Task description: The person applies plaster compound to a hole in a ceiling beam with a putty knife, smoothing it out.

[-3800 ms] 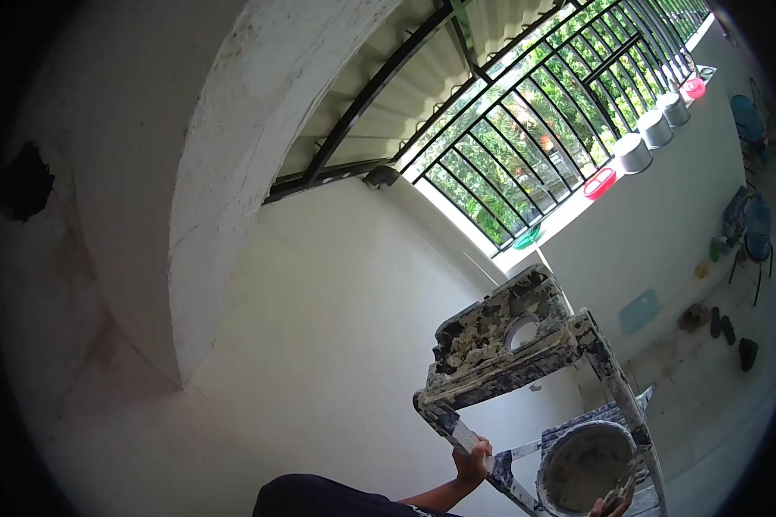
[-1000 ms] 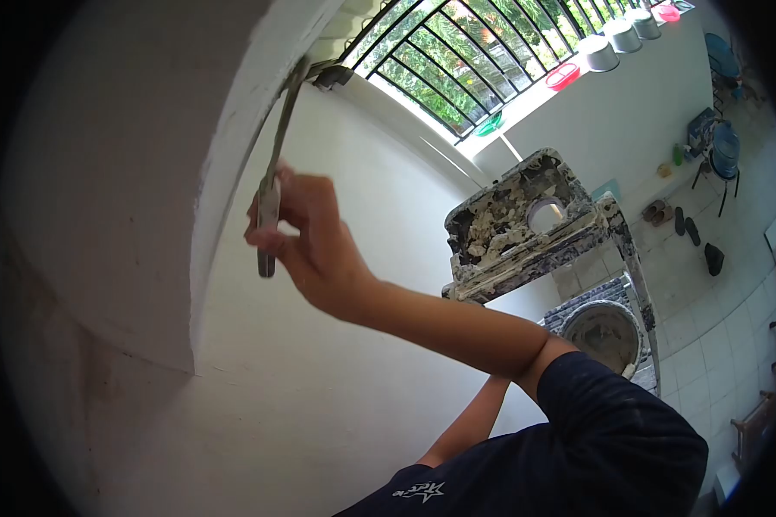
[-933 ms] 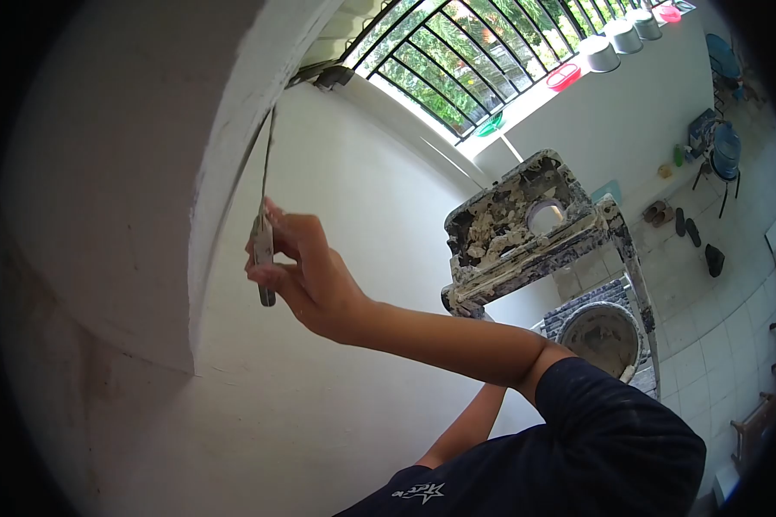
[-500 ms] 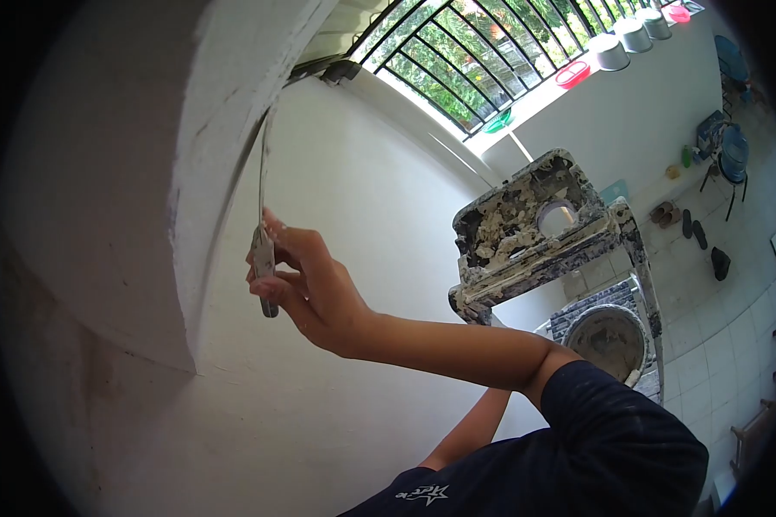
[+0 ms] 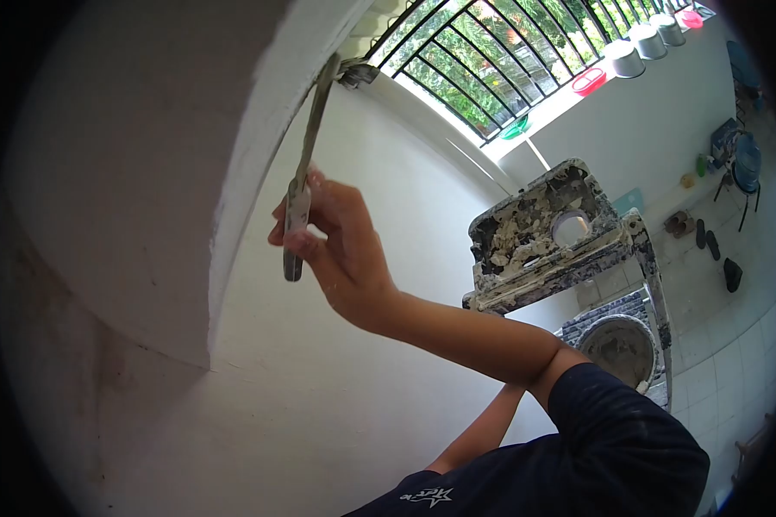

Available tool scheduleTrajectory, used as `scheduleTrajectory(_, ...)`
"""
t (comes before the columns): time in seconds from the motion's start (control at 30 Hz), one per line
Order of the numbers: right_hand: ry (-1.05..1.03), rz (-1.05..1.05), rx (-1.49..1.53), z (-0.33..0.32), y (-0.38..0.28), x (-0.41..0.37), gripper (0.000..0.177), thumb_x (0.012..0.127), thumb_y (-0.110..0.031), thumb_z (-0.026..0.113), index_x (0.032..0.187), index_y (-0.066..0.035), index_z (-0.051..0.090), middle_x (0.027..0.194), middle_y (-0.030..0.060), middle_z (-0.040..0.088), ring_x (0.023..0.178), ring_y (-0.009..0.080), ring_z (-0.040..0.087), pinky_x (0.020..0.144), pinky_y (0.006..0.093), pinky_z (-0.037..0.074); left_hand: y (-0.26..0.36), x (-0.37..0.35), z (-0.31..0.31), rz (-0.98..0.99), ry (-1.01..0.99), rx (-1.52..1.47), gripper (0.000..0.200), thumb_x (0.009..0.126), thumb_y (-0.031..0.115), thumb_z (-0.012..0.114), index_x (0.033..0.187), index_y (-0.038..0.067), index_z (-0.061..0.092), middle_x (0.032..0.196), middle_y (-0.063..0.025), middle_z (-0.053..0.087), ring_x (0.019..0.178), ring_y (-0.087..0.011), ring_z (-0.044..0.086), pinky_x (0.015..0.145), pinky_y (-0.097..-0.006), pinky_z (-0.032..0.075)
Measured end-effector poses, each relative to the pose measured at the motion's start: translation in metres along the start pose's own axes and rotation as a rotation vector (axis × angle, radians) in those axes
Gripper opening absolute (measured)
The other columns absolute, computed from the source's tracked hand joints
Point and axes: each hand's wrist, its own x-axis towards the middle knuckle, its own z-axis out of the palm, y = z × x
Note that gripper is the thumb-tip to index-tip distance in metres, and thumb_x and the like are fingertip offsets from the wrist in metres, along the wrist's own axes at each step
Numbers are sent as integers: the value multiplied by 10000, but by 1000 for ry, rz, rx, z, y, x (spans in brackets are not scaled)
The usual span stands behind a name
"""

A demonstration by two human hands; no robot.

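My right hand [image 5: 345, 250] is closed round the handle of a putty knife [image 5: 312, 142], with the thumb on the near side. The blade points upward, its face smeared with grey-beige paste. Its tip lies at the lower edge of a white beam [image 5: 263, 129], near the top corner by the window. A dark, paste-smeared lump [image 5: 358, 74] shows right beside the tip. My left forearm [image 5: 478, 431] passes behind the right arm, and the left hand is hidden.
A plaster-crusted stool [image 5: 535, 228] with a round hole stands right of my arm. Below it sits a bucket [image 5: 616, 349] with grey residue. A barred window [image 5: 483, 65] has pots [image 5: 625, 60] along its sill. Shoes [image 5: 707, 239] lie on the tiled floor.
My right hand has moved up and to the right with the putty knife, and the blade now shows more of its flat face. The whole view has shifted slightly.
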Motion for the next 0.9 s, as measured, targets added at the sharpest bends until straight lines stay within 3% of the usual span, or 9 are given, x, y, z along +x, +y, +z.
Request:
scheduleTrajectory(0.17, 63, -116, -28, -22, -12, 45, 544, 1030, -61, 517, 1503, -117, 254, 1107, 137, 557, 946, 195, 616, 861, 372, 546, -2, 3, 3, 6, -12, -13, 383, 889, 154, 614, 1170, -91, 526, 1084, -182, 642, 969, -270, 644, 845, -376, 513)
scheduleTrajectory(0.23, 46, -76, -93, -19, -15, 31, 551, 1019, -26, 522, 1499, -72, 255, 1089, 136, 567, 977, 194, 614, 881, 373, 549, -2, 3, 4, 5, -13, -15, 382, 889, 152, 613, 1169, -92, 526, 1083, -183, 642, 968, -271, 645, 844, -376, 513)
scheduleTrajectory(0.33, 18, 33, 4, -9, -21, 3, 537, 996, -43, 570, 1476, -34, 330, 1229, 168, 559, 1076, 211, 620, 946, 375, 588, -3, 8, 4, 12, -18, -16, 381, 888, 151, 611, 1167, -94, 526, 1082, -184, 642, 967, -271, 645, 843, -376, 513)
scheduleTrajectory(0.6, 96, -71, -75, -29, -19, 49, 571, 991, -10, 567, 1499, -42, 308, 1327, 202, 552, 1150, 240, 612, 947, 377, 589, -4, 14, 0, 19, -41, -16, 377, 887, 146, 606, 1162, -99, 527, 1079, -187, 644, 964, -273, 647, 840, -377, 514)
scheduleTrajectory(0.7, 94, -146, -147, -37, -13, 49, 570, 991, -3, 560, 1498, -35, 301, 1327, 196, 544, 1111, 227, 613, 945, 368, 591, -7, 20, -2, 18, -41, -20, 376, 886, 144, 604, 1160, -101, 528, 1078, -187, 644, 963, -274, 647, 838, -377, 514)
scheduleTrajectory(0.8, 42, -140, -137, -35, -18, 44, 588, 1016, -10, 514, 1530, -55, 232, 1144, 141, 569, 1034, 198, 624, 930, 381, 555, -10, 22, -3, 17, -36, -21, 374, 886, 142, 602, 1158, -103, 528, 1077, -188, 645, 962, -275, 648, 837, -377, 514)
scheduleTrajectory(0.9, 30, -96, -50, -28, -23, 46, 596, 1018, -5, 505, 1540, -58, 223, 1153, 144, 570, 1031, 197, 623, 924, 381, 556, -17, 21, -6, 14, -35, -7, 373, 885, 141, 600, 1156, -105, 529, 1076, -189, 645, 961, -275, 648, 836, -378, 514)
